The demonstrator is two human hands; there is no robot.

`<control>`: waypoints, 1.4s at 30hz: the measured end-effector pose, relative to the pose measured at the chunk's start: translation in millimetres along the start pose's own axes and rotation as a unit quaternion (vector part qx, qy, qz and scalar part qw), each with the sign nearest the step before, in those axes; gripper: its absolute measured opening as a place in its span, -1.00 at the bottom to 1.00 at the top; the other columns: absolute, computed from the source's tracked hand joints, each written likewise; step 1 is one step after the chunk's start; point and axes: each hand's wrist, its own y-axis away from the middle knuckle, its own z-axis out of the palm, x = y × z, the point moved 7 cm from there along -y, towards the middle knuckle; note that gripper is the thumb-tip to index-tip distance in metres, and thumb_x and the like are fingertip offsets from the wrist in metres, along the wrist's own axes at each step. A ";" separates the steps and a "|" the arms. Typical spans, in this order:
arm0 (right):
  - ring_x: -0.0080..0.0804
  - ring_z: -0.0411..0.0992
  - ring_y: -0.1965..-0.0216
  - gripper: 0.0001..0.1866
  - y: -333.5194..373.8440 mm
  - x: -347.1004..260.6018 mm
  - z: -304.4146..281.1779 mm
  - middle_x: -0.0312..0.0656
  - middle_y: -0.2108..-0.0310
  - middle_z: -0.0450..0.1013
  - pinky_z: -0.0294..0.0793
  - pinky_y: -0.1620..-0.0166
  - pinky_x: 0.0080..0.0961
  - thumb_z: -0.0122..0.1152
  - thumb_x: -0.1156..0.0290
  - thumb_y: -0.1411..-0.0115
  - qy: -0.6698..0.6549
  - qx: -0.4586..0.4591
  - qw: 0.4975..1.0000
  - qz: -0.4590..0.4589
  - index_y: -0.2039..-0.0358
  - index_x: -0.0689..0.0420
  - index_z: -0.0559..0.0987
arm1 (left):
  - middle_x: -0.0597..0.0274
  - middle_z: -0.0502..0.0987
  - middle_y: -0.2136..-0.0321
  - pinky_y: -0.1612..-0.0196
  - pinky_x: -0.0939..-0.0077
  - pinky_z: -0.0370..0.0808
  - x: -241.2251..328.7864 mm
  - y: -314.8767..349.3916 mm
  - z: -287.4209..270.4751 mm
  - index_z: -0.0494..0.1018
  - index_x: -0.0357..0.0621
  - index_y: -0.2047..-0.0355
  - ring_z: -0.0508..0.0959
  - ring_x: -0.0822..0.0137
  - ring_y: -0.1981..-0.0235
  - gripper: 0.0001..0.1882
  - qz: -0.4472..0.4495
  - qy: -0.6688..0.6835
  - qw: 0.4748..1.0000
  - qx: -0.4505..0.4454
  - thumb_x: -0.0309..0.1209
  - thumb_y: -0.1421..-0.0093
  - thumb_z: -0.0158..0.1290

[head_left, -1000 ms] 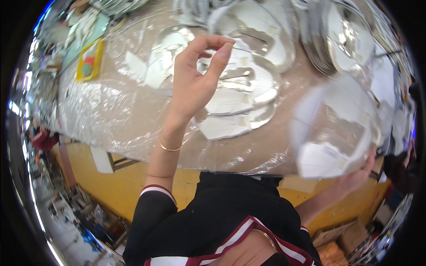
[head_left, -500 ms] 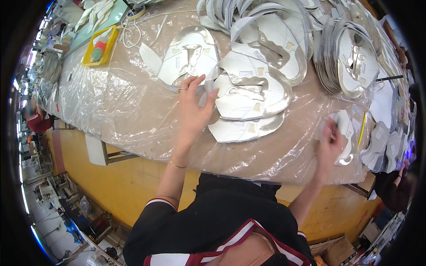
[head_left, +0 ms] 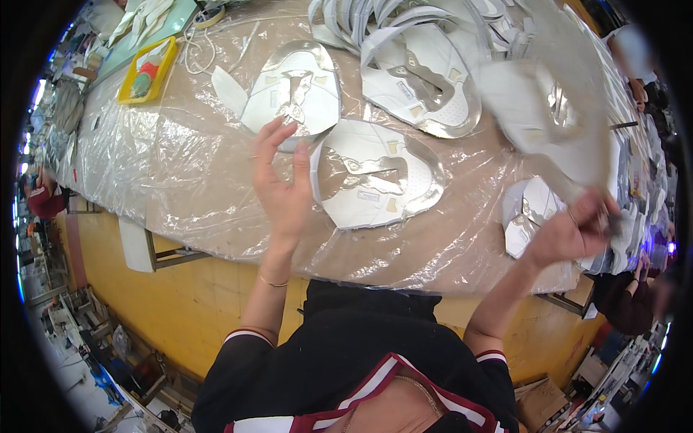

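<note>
- White shoe piece [head_left: 384, 195] lies on the counter [head_left: 419, 261], beside the left hand [head_left: 284, 193]; that hand's thumb and fingers are apart.
- Right hand [head_left: 567, 234] is bent and blurry; I can't tell what it grips.
- Big piece [head_left: 521, 105] above it is smeary.
- Top pile [head_left: 348, 25] is cut off.

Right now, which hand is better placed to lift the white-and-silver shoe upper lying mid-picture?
Probably the left hand: it is open beside the left edge of the shoe upper, apparently holding nothing. The right hand is farther off to the right, its fingers blurred.
</note>
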 end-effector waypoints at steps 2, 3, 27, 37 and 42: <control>-0.50 0.43 0.42 -0.70 -2.5 -20.5 -31.0 -0.17 0.38 0.47 0.50 0.28 -0.59 0.20 0.45 -0.27 0.070 0.051 0.980 -0.180 0.12 0.39 0.38 | 0.02 0.44 -0.03 -0.18 0.27 0.27 1.2 -0.6 2.3 0.50 -0.22 0.11 0.40 0.14 -0.10 -0.77 0.002 0.020 1.000 0.002 -0.46 -0.22 0.09; -0.45 0.45 0.37 -0.71 4.9 -23.5 -32.3 -0.14 0.30 0.47 0.51 0.27 -0.53 0.19 0.52 -0.19 0.040 -0.006 0.972 -0.233 0.10 0.35 0.40 | 0.02 0.44 -0.02 -0.18 0.27 0.27 2.2 -0.2 4.7 0.50 -0.22 0.13 0.40 0.15 -0.11 -0.78 0.002 0.032 0.999 0.004 -0.46 -0.22 0.09; -0.75 0.10 0.71 -0.53 132.6 -25.9 9.6 -0.33 0.48 0.38 0.42 0.63 -0.60 0.11 0.62 -0.20 -0.293 -0.256 0.666 0.637 -0.14 0.26 0.32 | -0.09 0.19 -0.25 -0.31 -0.06 0.13 59.3 71.5 115.9 0.10 -0.18 -0.28 0.19 -0.01 -0.29 -0.23 -0.358 0.821 0.235 -0.378 0.18 -0.30 -0.31; -0.68 0.26 0.69 -0.55 143.9 -23.2 7.3 -0.16 0.36 0.47 0.44 0.63 -0.61 0.04 0.63 -0.21 -0.379 -0.301 0.571 0.663 -0.13 0.36 0.29 | -0.12 0.30 -0.16 -0.20 0.06 0.29 61.2 70.2 97.6 0.14 -0.27 -0.24 0.32 0.01 -0.18 -0.34 -0.445 0.681 0.442 -0.377 -0.05 -0.28 -0.15; -0.60 0.41 0.57 -0.57 145.8 -24.2 -0.6 -0.16 0.31 0.49 0.48 0.57 -0.60 0.07 0.62 -0.21 -0.333 -0.260 0.584 0.693 -0.11 0.36 0.30 | -0.14 0.35 -0.11 -0.15 0.12 0.37 62.9 69.5 92.4 0.16 -0.31 -0.22 0.39 0.02 -0.13 -0.39 -0.457 0.626 0.490 -0.398 -0.17 -0.27 -0.07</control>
